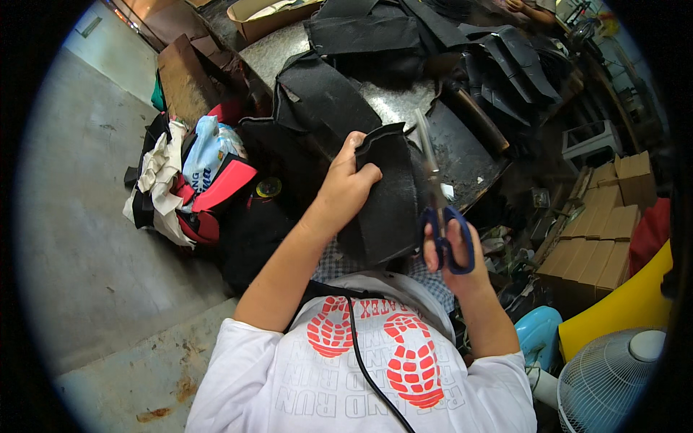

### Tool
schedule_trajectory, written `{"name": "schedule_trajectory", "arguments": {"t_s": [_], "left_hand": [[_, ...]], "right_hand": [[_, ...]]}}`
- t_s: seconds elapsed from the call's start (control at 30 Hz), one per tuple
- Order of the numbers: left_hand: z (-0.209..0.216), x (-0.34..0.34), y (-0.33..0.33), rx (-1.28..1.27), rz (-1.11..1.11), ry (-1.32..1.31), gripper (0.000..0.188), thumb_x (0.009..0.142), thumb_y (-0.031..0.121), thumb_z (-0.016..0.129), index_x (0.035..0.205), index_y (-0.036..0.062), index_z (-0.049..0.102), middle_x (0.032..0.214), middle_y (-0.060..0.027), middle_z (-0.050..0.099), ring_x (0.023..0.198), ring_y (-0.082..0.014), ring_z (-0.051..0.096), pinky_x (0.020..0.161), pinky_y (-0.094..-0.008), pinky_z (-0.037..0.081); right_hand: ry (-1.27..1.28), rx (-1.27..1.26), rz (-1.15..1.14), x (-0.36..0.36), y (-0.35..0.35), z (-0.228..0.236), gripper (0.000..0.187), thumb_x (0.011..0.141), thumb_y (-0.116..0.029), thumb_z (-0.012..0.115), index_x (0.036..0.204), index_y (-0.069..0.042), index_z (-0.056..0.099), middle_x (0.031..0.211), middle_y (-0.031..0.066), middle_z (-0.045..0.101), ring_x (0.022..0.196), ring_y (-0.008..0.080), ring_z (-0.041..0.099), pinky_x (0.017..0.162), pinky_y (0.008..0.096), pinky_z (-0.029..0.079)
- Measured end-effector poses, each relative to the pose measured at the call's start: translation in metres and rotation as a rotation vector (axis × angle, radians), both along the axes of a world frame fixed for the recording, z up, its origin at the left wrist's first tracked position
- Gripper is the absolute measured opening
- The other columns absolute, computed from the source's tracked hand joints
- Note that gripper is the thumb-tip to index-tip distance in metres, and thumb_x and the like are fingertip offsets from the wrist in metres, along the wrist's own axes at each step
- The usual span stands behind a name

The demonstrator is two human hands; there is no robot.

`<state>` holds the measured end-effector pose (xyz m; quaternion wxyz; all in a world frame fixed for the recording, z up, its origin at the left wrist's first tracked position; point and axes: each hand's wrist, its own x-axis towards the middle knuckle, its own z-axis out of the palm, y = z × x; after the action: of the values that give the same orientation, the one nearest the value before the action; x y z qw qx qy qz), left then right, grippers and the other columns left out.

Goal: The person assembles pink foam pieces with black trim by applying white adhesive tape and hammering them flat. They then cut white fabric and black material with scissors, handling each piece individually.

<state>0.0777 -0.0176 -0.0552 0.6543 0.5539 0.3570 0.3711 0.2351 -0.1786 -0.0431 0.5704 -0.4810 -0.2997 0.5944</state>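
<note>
A black leather-like piece (390, 195) hangs over my lap, its upper edge pinched between the thumb and fingers of my left hand (351, 180). Just right of it, my right hand (456, 252) has its fingers through the blue handles of a pair of scissors (432, 162). The blades point up and away, look closed or nearly so, and are slightly smeared by motion. They stand beside the black piece, apart from its edge. More black strips (325, 94) lie on the worktable beyond my left hand.
The metal worktable (393, 102) holds black pieces and a dark rod (476, 119). At left is a pile of scraps and bags (191, 173). Brown cartons (595, 231), a yellow object (621, 303) and a white fan (613, 379) stand at right. Another person's hand (516, 6) shows far back.
</note>
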Motion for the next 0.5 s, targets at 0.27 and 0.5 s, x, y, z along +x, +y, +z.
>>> {"name": "schedule_trajectory", "arguments": {"t_s": [0.27, 0.5], "left_hand": [[0.015, -0.027, 0.028, 0.207, -0.379, 0.314, 0.033, 0.082, 0.014, 0.072, 0.107, -0.0084, 0.067, 0.082, -0.008, 0.071, 0.071, -0.0105, 0.063, 0.068, -0.0265, 0.051], [0.029, -0.07, 0.045, -0.346, -0.871, 0.124, 0.029, 0.081, 0.011, 0.077, 0.102, -0.0081, 0.07, 0.087, -0.0071, 0.072, 0.075, -0.0094, 0.066, 0.07, -0.0247, 0.053]], "right_hand": [[-0.042, -0.053, 0.463, 0.037, -0.02, 0.009, 0.078, 0.074, -0.066, 0.076, 0.104, 0.003, 0.054, 0.081, 0.0061, 0.056, 0.065, 0.0137, 0.062, 0.057, 0.0263, 0.05], [-0.131, 0.006, 0.519, 0.056, -0.021, 0.015, 0.084, 0.074, -0.073, 0.07, 0.105, 0.002, 0.055, 0.081, 0.005, 0.057, 0.069, 0.0133, 0.06, 0.063, 0.0248, 0.047]]}}
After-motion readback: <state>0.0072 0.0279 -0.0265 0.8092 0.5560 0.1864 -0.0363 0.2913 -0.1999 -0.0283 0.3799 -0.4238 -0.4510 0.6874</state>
